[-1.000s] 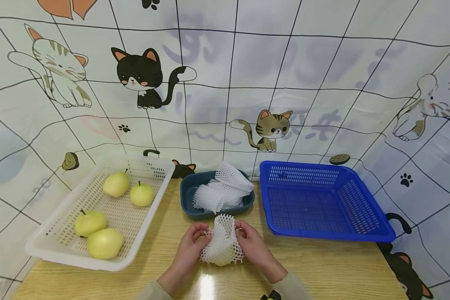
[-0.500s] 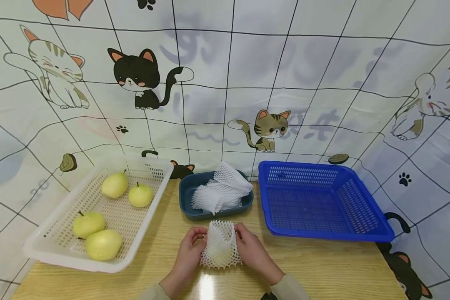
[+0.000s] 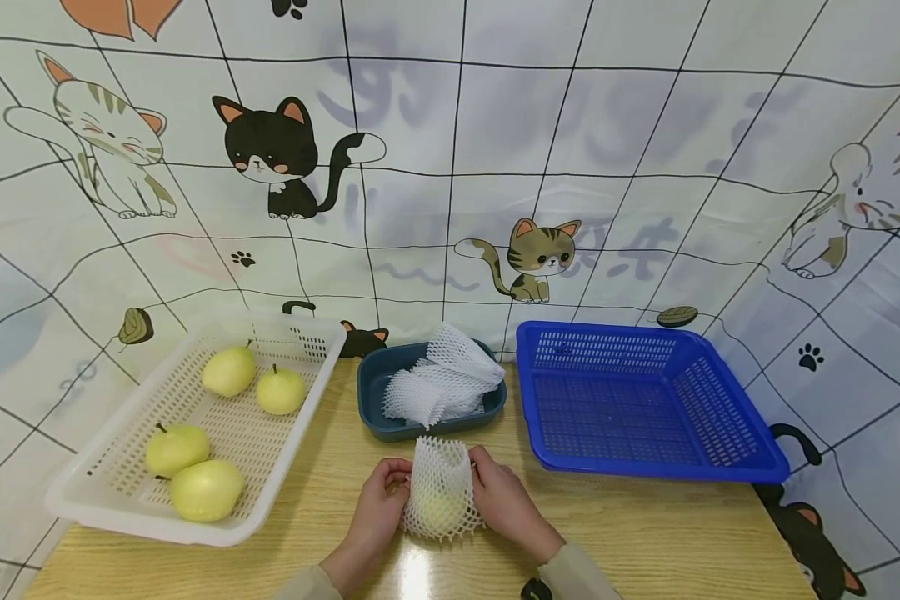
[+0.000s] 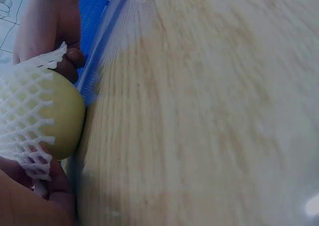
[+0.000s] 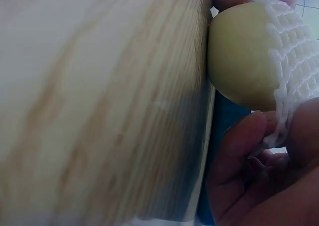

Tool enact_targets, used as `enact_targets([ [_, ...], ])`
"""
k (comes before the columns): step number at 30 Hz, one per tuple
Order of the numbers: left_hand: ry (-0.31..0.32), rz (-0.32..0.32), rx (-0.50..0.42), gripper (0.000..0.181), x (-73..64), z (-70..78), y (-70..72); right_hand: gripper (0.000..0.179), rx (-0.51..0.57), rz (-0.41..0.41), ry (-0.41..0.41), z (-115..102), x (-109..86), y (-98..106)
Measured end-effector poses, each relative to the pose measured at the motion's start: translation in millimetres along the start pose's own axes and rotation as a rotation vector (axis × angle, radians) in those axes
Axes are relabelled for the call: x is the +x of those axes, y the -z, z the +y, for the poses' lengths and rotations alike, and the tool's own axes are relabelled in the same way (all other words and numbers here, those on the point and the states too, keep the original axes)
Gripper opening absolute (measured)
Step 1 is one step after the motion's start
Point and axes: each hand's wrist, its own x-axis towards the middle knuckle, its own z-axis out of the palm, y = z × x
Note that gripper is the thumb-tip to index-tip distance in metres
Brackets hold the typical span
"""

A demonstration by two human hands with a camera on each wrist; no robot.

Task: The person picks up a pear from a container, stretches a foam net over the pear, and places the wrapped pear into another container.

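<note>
A white foam fruit net (image 3: pixel 441 467) stands at the front middle of the table, pulled over a pale yellow pear (image 4: pixel 74 114). My left hand (image 3: pixel 375 510) pinches the net's left edge between thumb and fingers. On the opposite side, my right hand (image 3: pixel 508 505) grips the right edge in the same way. In both wrist views, the pear's lower part bulges bare out of the net's open end, close against the tabletop. Its upper part shows through the mesh, and the net's upper end rises above it.
A white basket (image 3: pixel 251 521) with several pears stands on the left. Behind my hands, a dark teal tray (image 3: pixel 378 425) holds more foam nets (image 3: pixel 442 383). The blue basket (image 3: pixel 607 408) stands at the right. A cat-print curtain (image 3: pixel 420 192) closes off the back.
The net has been drawn further down over the pear, its lower edge now spread around the fruit. Both hands have shifted slightly toward me and keep their hold on the net's sides.
</note>
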Motion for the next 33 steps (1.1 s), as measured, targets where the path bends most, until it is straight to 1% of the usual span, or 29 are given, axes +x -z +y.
enact_targets([
  [2, 0.005, -0.016, -0.006, 0.026, 0.6, 0.3, 1.9, 0.012, 0.008, -0.008, 0.015, 1.0, 0.2, 0.6],
  [3, 0.021, -0.027, -0.031, 0.028, 0.7, 0.7, 3.3, 0.013, 0.021, -0.022, 0.004, 1.6, 0.4, 0.5],
  [4, 0.051, -0.041, -0.062, 0.031, 1.0, 1.0, 5.1, 0.014, 0.053, -0.040, -0.007, 2.4, 0.9, 0.5],
  [7, 0.161, -0.091, -0.175, 0.041, 1.2, 2.8, 12.0, 0.020, 0.189, -0.096, -0.068, 5.0, 2.7, 0.5],
  [8, 0.194, -0.113, -0.210, 0.046, 1.1, 3.9, 14.7, 0.023, 0.248, -0.115, -0.105, 6.0, 3.5, 0.2],
  [10, 0.232, -0.157, -0.248, 0.055, 0.3, 5.7, 19.6, 0.028, 0.390, -0.147, -0.164, 6.5, 4.7, 1.3],
  [12, 0.222, -0.205, -0.241, 0.063, -0.3, 5.8, 23.8, 0.032, 0.525, -0.173, -0.221, 6.7, 5.5, 3.3],
  [14, 0.199, -0.241, -0.207, 0.070, -0.3, 5.2, 26.7, 0.034, 0.635, -0.196, -0.258, 6.1, 5.9, 6.1],
  [16, 0.172, -0.266, -0.170, 0.072, 0.3, 2.7, 28.5, 0.038, 0.693, -0.221, -0.259, 5.4, 5.6, 9.5],
  [17, 0.160, -0.278, -0.152, 0.073, 0.9, 1.8, 29.3, 0.040, 0.698, -0.233, -0.251, 5.3, 5.1, 11.1],
  [19, 0.136, -0.296, -0.107, 0.072, 1.3, 1.9, 31.1, 0.045, 0.680, -0.253, -0.209, 5.8, 4.6, 13.4],
  [22, 0.094, -0.321, -0.011, 0.070, 1.4, 2.8, 33.5, 0.051, 0.620, -0.277, -0.142, 8.5, 4.2, 15.3],
  [26, 0.011, -0.332, 0.161, 0.066, 1.1, 5.1, 33.5, 0.052, 0.474, -0.279, -0.059, 12.1, 5.2, 15.7],
  [29, -0.081, -0.310, 0.298, 0.065, 1.8, 6.1, 31.6, 0.050, 0.319, -0.250, -0.023, 12.1, 5.8, 14.9],
  [33, -0.216, -0.257, 0.484, 0.064, 4.2, 7.2, 28.7, 0.054, 0.148, -0.204, -0.014, 8.0, 6.4, 13.7],
])
